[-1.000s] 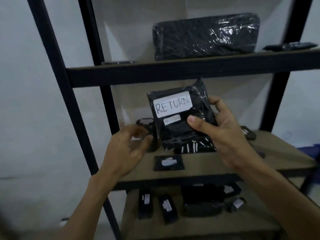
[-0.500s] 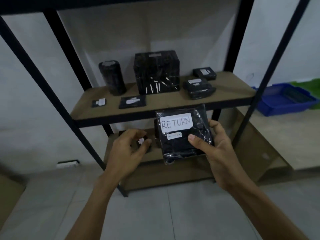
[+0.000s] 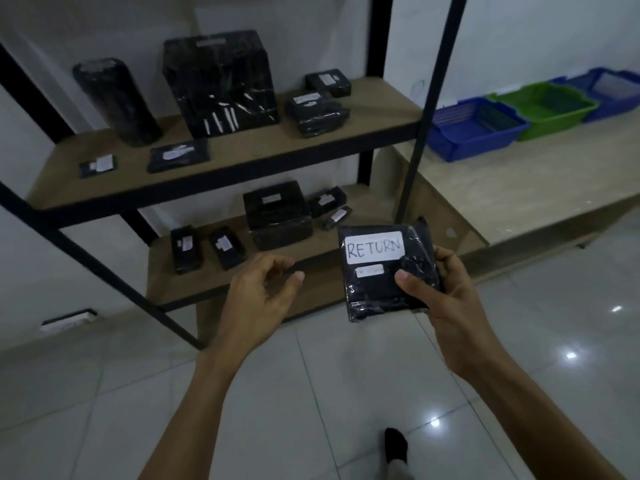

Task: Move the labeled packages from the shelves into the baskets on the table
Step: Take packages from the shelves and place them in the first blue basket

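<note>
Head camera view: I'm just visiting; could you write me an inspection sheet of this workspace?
Surface: wooden table, right, bearing a near blue basket, a green basket and a far blue basket.
Job's things: RETURN package in hand; black wrapped packages on upper shelf and lower shelf.
Clutter: nothing seen.
Hands: right hand grips the RETURN package; left hand loosely curled, holding nothing.
Cables: nothing seen.
Surroundings: white walls, glossy tiled floor, black shelf frame.

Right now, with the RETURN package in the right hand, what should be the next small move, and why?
Probably swing the right hand toward the baskets on the table at the right. It grips the RETURN package clear of the shelves, and the left hand is empty. Which basket takes returns I cannot tell; no marking on them shows.
</note>
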The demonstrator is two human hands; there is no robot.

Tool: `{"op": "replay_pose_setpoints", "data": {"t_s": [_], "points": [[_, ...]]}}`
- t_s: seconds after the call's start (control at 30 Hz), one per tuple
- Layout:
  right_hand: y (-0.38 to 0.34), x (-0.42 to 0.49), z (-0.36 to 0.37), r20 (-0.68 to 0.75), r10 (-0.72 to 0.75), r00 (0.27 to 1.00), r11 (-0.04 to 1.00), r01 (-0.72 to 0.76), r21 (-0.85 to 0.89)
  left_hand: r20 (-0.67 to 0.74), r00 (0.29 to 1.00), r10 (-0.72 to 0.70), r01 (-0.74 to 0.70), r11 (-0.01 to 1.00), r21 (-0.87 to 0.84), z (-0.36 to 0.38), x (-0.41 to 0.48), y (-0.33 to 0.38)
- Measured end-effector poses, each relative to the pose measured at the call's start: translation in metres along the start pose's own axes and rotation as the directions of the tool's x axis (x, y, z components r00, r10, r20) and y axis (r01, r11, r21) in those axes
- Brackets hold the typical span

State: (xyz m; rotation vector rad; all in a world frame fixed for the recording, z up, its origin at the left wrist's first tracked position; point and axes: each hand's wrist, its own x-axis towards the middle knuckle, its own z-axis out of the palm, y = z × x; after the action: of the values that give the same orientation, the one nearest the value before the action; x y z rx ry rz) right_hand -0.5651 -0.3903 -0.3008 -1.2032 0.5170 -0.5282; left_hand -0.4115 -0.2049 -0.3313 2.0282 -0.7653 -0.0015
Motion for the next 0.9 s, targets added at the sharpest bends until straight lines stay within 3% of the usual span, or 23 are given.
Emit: {"op": "replay_pose_setpoints", "data": {"t_s": [0.37, 0.7, 0.9], "points": [[-0.030, 0.030, -0.160, -0.162, 0.042, 0.986, 0.996, -0.053, -0.066, 0.126, 0.991, -0.044, 0.049, 0.998, -0.038, 0.157, 0.037, 0.072], [-0.073, 0.112, -0.326, -0.166, 0.112, 0.980, 0.994, -0.112, 0.010, 0.184, 0.978, -0.094, 0.107, 0.992, -0.060, 0.339, 0.088, 0.172], [-0.083, 0.191, -0.392, -0.160, 0.154, 0.975, 0.988, -0.155, 0.006, 0.184, 0.976, -0.112, 0.120, 0.992, -0.031, 0.418, 0.146, 0.190]]}}
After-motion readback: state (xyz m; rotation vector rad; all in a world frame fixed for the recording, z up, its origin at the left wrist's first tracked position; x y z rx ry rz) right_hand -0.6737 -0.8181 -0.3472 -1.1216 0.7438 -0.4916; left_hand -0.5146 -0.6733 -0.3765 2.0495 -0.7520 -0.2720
